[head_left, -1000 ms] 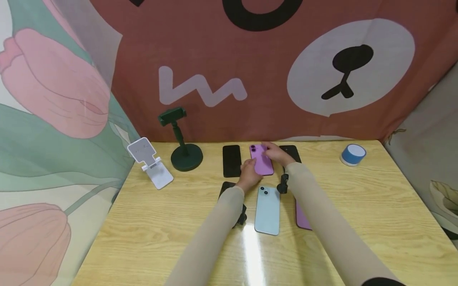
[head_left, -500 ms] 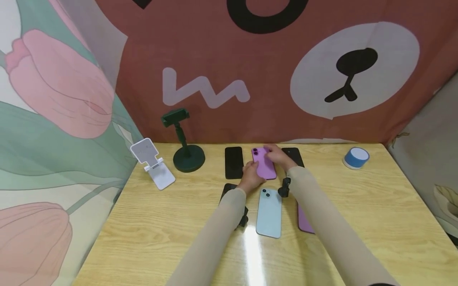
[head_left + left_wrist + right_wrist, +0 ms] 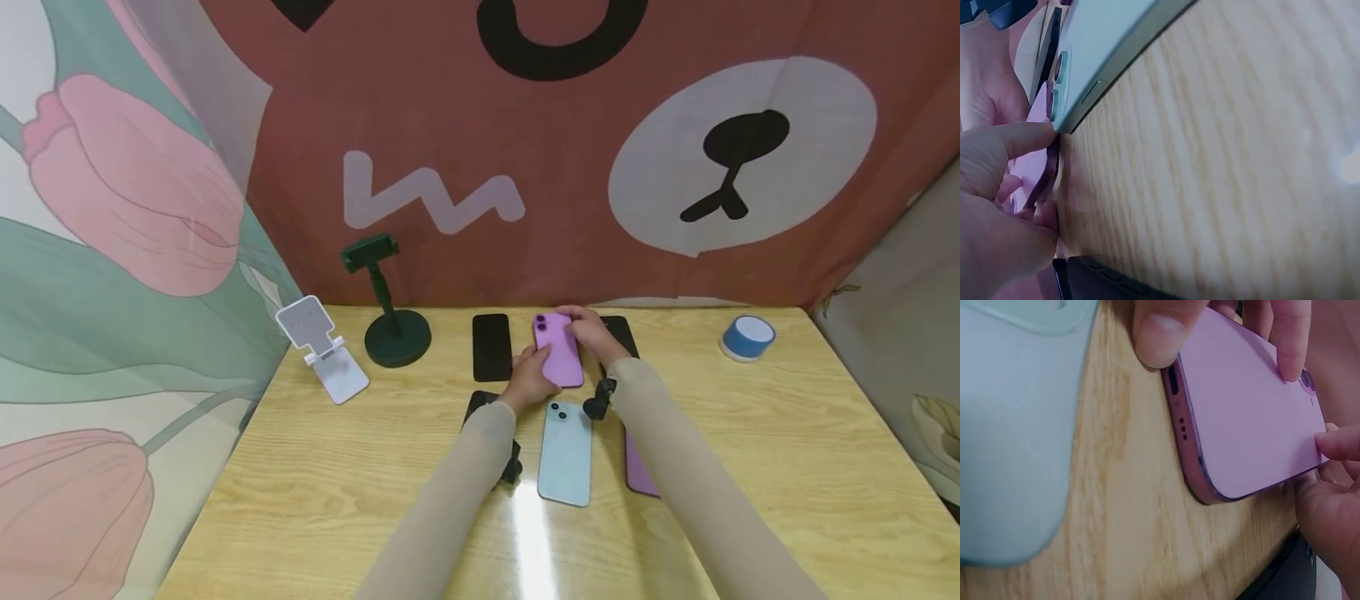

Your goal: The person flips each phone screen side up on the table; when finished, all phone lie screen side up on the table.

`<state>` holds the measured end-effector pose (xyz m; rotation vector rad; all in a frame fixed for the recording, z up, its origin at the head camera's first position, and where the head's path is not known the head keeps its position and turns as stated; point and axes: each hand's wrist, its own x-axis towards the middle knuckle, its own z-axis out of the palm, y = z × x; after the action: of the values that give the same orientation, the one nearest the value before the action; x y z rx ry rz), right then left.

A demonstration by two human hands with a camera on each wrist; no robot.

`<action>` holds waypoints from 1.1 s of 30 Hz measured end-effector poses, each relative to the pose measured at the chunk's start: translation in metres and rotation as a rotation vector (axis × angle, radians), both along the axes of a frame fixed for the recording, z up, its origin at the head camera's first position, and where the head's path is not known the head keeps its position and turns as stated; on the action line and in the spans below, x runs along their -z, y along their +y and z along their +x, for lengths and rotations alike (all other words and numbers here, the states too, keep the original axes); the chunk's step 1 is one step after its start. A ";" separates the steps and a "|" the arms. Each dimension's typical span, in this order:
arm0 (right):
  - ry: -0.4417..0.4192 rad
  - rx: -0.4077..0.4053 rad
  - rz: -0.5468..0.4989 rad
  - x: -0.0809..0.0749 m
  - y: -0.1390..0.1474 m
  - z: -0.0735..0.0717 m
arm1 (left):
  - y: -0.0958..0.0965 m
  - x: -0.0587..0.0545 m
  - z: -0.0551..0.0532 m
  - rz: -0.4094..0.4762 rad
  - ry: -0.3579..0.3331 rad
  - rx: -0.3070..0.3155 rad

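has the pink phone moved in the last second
Yes, slightly: in the head view, the pink phone's lower end is now nearer the light blue phone, toward the person.

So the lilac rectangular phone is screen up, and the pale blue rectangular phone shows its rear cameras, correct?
Not screen up: the head view shows the lilac rectangular phone back up. The pale blue rectangular phone does show its rear cameras.

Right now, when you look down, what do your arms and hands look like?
Both my left hand and my right hand are bare, with no gloves. My left sleeve and right sleeve are long, plain and beige. A small, chunky black gadget is at my right wrist, and another dark one is at my left.
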<state>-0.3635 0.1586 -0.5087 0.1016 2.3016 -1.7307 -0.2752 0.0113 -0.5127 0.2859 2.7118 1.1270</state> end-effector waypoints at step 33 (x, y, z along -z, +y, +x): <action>-0.069 0.056 -0.429 -0.017 0.021 0.012 | -0.030 -0.017 0.002 0.538 -0.259 0.067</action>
<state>-0.3517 0.1792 -0.4920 0.1406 1.8477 -2.1675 -0.2735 -0.0183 -0.4961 0.2778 2.1240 1.7238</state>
